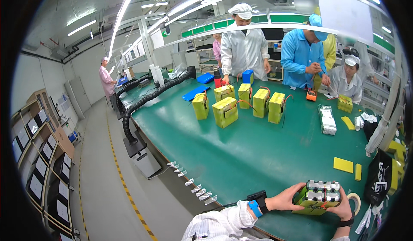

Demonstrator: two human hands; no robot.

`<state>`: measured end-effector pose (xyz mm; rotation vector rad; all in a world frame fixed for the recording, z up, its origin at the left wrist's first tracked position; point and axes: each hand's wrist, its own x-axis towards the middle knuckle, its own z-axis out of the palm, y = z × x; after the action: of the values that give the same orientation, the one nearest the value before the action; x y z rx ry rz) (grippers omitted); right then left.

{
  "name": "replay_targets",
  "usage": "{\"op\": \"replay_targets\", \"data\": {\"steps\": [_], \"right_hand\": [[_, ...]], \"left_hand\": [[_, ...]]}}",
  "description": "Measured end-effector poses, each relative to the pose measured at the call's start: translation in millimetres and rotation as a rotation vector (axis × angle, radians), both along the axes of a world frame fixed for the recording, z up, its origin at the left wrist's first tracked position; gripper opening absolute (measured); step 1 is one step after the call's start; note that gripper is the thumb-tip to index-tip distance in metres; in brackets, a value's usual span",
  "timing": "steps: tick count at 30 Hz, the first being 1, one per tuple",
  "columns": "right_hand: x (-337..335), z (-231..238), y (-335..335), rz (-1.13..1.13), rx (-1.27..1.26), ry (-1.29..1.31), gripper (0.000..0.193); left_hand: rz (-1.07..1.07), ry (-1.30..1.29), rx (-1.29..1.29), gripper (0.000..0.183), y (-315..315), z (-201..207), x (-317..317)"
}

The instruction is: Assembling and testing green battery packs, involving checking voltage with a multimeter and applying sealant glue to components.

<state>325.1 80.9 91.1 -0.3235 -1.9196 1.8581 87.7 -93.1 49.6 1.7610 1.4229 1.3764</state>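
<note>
A battery pack [315,203] with green-yellow sides, and silvery metal strips and black parts on its top, is at the table's near edge. My left hand [285,199] grips its left side, with thumb and fingers around the corner. On the opposite side my right hand [344,208] presses against the pack, its fingers partly hidden. A roll of tape [355,202] lies just right of my right hand. Beyond the pack are a yellow sheet [343,164] and a narrower yellow strip [358,172].
Several yellow-wrapped battery packs [225,113] with red and black wires stand on the green table [185,142]. Cut tape pieces [200,191] hang along its left edge. A black bag [378,178] is at right. Across the table, a person in blue [299,54] stands near an orange meter [311,95].
</note>
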Motion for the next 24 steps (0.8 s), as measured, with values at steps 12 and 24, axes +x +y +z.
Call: {"op": "replay_targets", "data": {"steps": [12, 24], "right_hand": [[0.4, -14.2, 9.5, -0.054, 0.006, 0.036, 0.097], [3.9, 6.6, -8.1, -0.053, 0.094, -0.037, 0.083]], "left_hand": [[-0.009, 0.069, 0.0, 0.095, -4.7, 10.3, 0.2], [0.046, 0.108, 0.138, 0.082, -12.0, 11.9, 5.4]]}}
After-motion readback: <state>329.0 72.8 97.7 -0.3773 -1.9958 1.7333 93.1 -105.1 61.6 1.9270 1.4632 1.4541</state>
